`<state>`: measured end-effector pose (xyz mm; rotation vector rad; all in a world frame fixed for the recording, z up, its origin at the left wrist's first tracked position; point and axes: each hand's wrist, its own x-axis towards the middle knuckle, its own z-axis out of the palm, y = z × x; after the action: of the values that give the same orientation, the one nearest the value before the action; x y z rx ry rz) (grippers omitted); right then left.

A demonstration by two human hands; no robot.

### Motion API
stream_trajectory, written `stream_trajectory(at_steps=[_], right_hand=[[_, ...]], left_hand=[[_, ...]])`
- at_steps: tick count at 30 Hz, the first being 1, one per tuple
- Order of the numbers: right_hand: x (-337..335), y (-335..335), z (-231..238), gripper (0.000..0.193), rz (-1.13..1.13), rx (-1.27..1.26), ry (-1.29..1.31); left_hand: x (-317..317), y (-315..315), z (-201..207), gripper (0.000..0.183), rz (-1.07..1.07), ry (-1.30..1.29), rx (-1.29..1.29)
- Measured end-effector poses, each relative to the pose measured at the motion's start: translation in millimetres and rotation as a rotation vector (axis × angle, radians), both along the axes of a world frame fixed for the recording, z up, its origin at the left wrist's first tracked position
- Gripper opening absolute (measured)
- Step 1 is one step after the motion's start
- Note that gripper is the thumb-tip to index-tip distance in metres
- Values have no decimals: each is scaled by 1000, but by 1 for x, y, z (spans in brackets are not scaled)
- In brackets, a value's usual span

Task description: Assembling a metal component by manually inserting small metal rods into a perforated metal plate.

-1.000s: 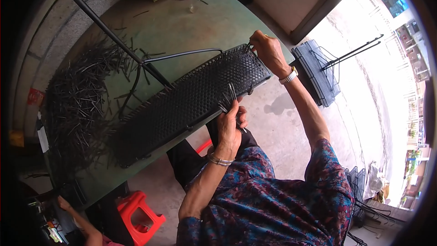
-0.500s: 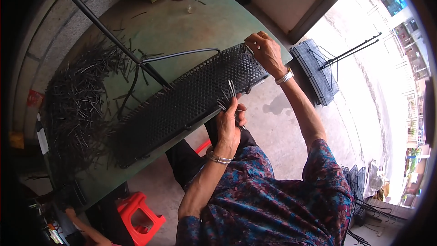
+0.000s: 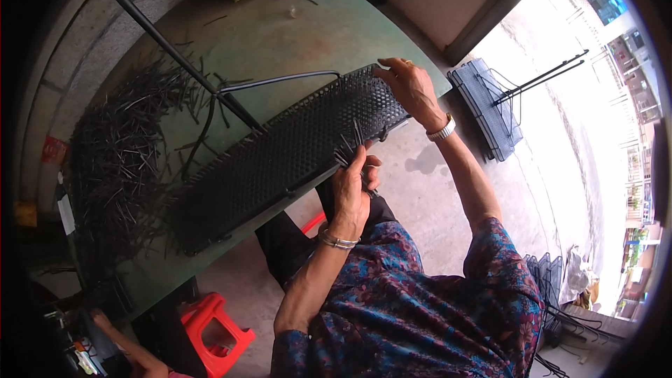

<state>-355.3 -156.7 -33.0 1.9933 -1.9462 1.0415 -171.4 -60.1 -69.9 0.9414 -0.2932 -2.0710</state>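
A long black perforated mesh panel (image 3: 280,147) lies slantwise along the near edge of the green table, with a black rod frame joined to its far side. My left hand (image 3: 352,189) is closed around a small bunch of thin black strips (image 3: 345,152), their ends sticking up past the thumb over the panel's near edge. At the panel's right end, my right hand (image 3: 413,93) has its fingers bent down against the mesh corner. Whatever is between those fingertips is too small to make out.
A large heap of loose black strips (image 3: 119,154) covers the left of the green table (image 3: 280,42). Similar mesh racks (image 3: 490,108) stand on the floor at right. A red stool (image 3: 218,336) is below the table. Another person's arm (image 3: 129,346) shows at lower left.
My right hand has shifted slightly down onto the panel's right end, its fingers now lower against the mesh. My left hand stays nearly still with its strips. The panel has tilted slightly.
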Motion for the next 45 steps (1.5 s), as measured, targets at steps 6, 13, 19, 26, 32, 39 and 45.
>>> stream_trajectory(at_steps=[6, 13, 19, 26, 32, 39, 45], right_hand=[[20, 36, 9, 35, 564, 871, -601], [14, 42, -1, 28, 527, 797, -787], [8, 44, 12, 23, 602, 912, -797], [-4, 51, 18, 23, 609, 997, -809], [-8, 51, 23, 25, 592, 1002, -835], [-8, 51, 24, 24, 550, 995, -828], [-14, 36, 45, 16, 270, 530, -667]], left_hand=[[1, 0, 0, 27, -20, -28, -76], [1, 1, 9, 21, -24, -62, -85], [5, 1, 9, 24, -161, -122, -120], [-1, 1, 2, 21, -223, -128, -194], [-4, -1, 8, 24, -240, -186, -269], [-8, -5, 7, 27, -246, -231, -280], [-2, -11, -4, 31, -174, -131, -81]])
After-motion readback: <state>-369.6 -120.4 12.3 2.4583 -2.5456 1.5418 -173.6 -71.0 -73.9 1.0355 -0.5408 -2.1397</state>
